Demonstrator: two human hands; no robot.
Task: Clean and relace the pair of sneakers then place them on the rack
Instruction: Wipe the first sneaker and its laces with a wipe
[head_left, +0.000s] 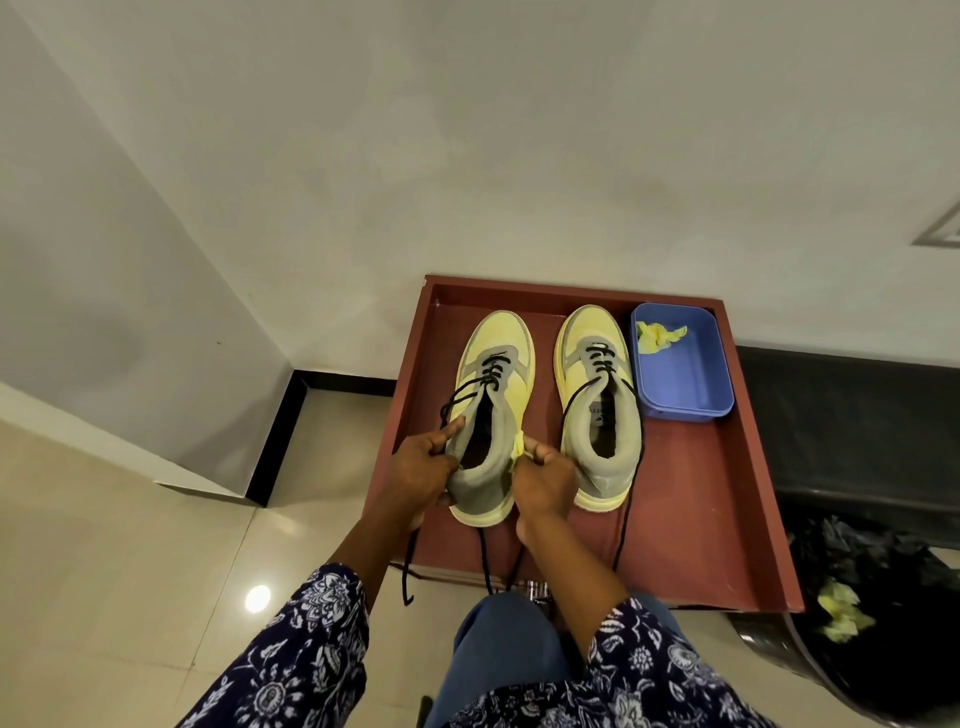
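Two yellow and grey sneakers with loose black laces stand side by side on a reddish-brown tray-like surface (691, 499), toes pointing away from me. My left hand (421, 470) grips the heel collar of the left sneaker (493, 364) from its left side. My right hand (540, 478) pinches a small yellow cloth (519, 447) against the right side of that same heel. The right sneaker (597, 374) stands untouched beside it. Black lace ends (408, 577) trail over the front edge.
A blue plastic tub (691, 384) holding a crumpled yellow wipe (660, 335) sits at the back right of the surface. A black bin bag (872, 587) with yellow wipes inside stands at the right. The white wall is close behind; tiled floor lies to the left.
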